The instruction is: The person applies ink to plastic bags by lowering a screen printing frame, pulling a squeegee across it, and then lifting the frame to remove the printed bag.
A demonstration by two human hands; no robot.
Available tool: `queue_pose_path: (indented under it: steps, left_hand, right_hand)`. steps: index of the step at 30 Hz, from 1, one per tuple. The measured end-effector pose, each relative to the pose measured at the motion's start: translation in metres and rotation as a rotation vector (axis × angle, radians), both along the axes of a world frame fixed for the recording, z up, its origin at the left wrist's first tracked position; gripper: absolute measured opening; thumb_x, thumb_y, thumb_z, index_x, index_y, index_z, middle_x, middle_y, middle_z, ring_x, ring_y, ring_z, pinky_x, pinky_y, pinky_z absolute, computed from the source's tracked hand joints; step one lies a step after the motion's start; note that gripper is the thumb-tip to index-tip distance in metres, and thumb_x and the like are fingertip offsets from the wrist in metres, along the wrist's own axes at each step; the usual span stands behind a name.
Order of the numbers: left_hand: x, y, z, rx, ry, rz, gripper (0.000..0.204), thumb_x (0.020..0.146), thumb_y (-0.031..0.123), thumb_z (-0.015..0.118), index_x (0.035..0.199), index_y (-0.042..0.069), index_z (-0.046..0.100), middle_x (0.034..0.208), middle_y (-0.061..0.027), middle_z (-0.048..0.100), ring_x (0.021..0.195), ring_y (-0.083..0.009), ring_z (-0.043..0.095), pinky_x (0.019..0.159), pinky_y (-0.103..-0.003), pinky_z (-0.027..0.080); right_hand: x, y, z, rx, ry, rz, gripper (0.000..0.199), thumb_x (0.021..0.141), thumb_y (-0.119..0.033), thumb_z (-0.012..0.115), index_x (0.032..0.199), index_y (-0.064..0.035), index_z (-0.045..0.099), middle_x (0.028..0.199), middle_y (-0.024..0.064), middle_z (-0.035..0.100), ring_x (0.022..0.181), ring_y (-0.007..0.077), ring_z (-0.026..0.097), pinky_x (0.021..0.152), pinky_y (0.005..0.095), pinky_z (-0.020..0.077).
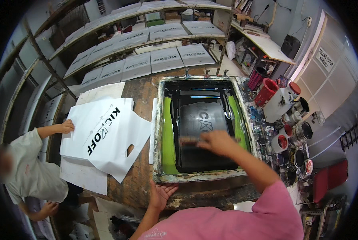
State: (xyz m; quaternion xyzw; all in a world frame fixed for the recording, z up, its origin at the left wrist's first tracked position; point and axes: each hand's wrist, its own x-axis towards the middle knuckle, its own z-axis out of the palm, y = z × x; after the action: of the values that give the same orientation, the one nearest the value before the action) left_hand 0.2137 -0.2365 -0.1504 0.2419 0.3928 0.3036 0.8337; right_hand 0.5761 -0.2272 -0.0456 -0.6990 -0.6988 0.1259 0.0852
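Observation:
A screen printing frame (158, 124) with a paint-stained rim lies on the worktable in front of me. Its green mesh (169, 140) is largely covered with glossy black ink (195, 158), and dark lettering shows through in the middle. My right hand (218, 141) grips a squeegee (189, 140) across the inked area; the hand hides the middle of the handle and blurs slightly. At the frame's near left corner, my left hand (162, 195) is palm up with fingers stretched out, by the rim. White plastic bags (115, 138) with black print lie left of the frame.
A co-worker's hand (67, 127) touches the bags' left edge. Printed white bags (167, 60) rest on shelves (143, 46) at the back. Ink-stained tubs (301, 132) and a red container (266, 92) crowd the right side. Clamps (207, 73) stand along the frame's far edge.

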Motion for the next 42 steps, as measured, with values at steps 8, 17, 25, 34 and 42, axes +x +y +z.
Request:
queue_pose_path:
  steps: [8,17,25,34,42]
  left_hand:
    - [-0.006,0.004,0.012,0.160,-0.084,-0.091,0.088,0.107,0.075,0.035,0.149,-0.003,0.047,0.146,-0.0297,0.059,0.141,-0.0438,0.057,0.121,-0.059,0.045]
    - [0.021,0.052,0.113,0.695,-0.519,-0.174,0.101,0.097,0.083,0.048,0.163,0.006,0.040,0.164,-0.0322,0.041,0.155,-0.0508,0.036,0.127,-0.064,0.029]
    - [0.053,0.045,0.036,1.401,1.502,-0.602,0.106,0.098,0.087,0.033,0.171,0.011,0.030,0.173,-0.0375,0.018,0.164,-0.0532,0.003,0.118,-0.081,-0.013]
    - [0.061,0.049,0.024,1.452,1.479,-0.605,0.125,0.092,0.093,0.034,0.166,-0.007,0.029,0.178,-0.0239,0.020,0.167,-0.0405,0.003,0.120,-0.078,-0.016]
    - [0.068,0.062,0.032,1.348,1.106,-0.453,0.110,0.097,0.081,0.049,0.161,-0.009,0.040,0.169,-0.0286,0.037,0.166,-0.0422,0.014,0.121,-0.079,-0.011]
  right_hand:
    - [-0.090,-0.114,0.013,0.266,-0.148,-0.150,0.038,0.094,-0.044,0.076,0.114,-0.0118,0.071,0.104,0.0105,0.064,0.105,0.0320,0.064,0.095,0.0552,0.0518]
    - [-0.069,-0.056,0.144,0.831,-0.346,-0.186,0.033,0.089,-0.039,0.074,0.103,-0.0092,0.068,0.090,0.0094,0.060,0.091,0.0307,0.060,0.091,0.0493,0.0393]
    - [-0.039,-0.011,0.216,0.879,-0.345,-0.177,0.035,0.099,-0.039,0.068,0.098,-0.0041,0.072,0.082,0.0130,0.065,0.083,0.0323,0.063,0.085,0.0456,0.0402]
    - [-0.020,0.022,0.248,0.926,-0.312,-0.222,0.049,0.099,-0.050,0.065,0.085,-0.0045,0.072,0.075,0.0142,0.069,0.079,0.0352,0.068,0.085,0.0474,0.0437]
    - [-0.010,0.030,0.260,0.913,-0.262,-0.191,0.051,0.100,-0.051,0.068,0.104,-0.0012,0.078,0.081,0.0196,0.070,0.078,0.0410,0.067,0.077,0.0466,0.0481]
